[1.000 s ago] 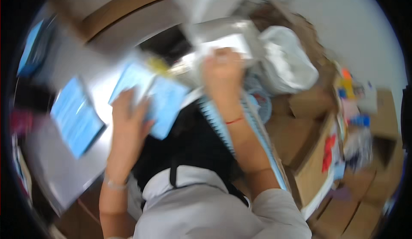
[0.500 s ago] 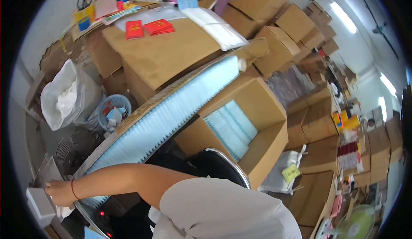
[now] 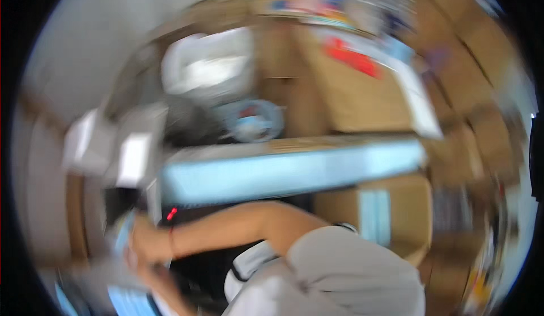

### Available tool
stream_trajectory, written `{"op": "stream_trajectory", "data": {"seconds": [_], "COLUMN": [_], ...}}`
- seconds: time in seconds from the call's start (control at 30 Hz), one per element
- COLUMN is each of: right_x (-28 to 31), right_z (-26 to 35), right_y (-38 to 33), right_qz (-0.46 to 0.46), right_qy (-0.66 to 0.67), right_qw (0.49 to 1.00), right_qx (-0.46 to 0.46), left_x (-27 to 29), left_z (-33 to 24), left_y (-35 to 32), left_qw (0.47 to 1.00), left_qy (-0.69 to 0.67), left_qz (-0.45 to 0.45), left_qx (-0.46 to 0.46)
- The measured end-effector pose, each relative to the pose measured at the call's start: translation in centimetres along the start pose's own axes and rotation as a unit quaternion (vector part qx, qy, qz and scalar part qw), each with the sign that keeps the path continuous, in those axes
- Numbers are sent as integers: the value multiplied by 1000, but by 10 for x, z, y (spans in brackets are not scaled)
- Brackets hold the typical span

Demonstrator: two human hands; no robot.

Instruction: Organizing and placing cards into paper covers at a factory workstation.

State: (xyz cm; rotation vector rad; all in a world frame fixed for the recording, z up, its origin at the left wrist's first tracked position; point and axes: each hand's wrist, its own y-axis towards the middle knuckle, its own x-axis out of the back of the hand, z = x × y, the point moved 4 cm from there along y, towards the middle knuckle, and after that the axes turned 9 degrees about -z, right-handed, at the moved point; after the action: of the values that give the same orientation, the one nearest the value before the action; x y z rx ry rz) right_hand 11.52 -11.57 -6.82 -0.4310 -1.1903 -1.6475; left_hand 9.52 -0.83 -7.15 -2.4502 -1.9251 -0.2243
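Note:
The picture is smeared by motion. My right hand [image 3: 148, 241], with a thin red cord on its wrist, reaches across to the left and seems to close on a light blue flat piece [image 3: 123, 234]. My left hand [image 3: 136, 259] comes up from the lower edge and meets it there; its fingers are blurred. Beyond my forearm lies a long tray with a row of light blue pleated pieces [image 3: 294, 168]. More light blue pieces [image 3: 129, 301] lie at the lower edge. A grey-white machine part [image 3: 136, 151] stands just beyond my hands.
Small red lights [image 3: 171, 214] glow beside my wrist. An open cardboard box [image 3: 411, 219] holds light blue stacks at right. Farther off are a white sack [image 3: 209, 66], a blue basket [image 3: 272, 120] and a cardboard surface [image 3: 368, 106] with red packets [image 3: 352, 58].
The view has swung left. My right hand has come away from the white box-shaped part, nearer to me, and now has a light blue piece at its fingers. My left forearm has come into view.

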Motion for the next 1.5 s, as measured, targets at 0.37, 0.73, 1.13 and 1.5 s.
{"op": "stream_trajectory", "data": {"seconds": [0.37,0.73,1.13,1.5], "right_x": [95,140,166,161], "right_z": [-21,-96,-121,-25], "right_y": [28,20,25,-5], "right_qz": [-106,-231,-109,-106], "right_qy": [66,-163,12,59], "right_qw": [990,958,994,975], "right_qx": [67,57,5,188], "left_x": [89,169,-30,-14], "left_z": [-84,-38,-62,-87], "left_y": [-85,-83,-33,-47], "left_qw": [734,684,852,860], "left_qy": [643,694,479,487], "left_qz": [-205,-224,-107,-35], "left_qx": [-74,-4,-181,-152]}}
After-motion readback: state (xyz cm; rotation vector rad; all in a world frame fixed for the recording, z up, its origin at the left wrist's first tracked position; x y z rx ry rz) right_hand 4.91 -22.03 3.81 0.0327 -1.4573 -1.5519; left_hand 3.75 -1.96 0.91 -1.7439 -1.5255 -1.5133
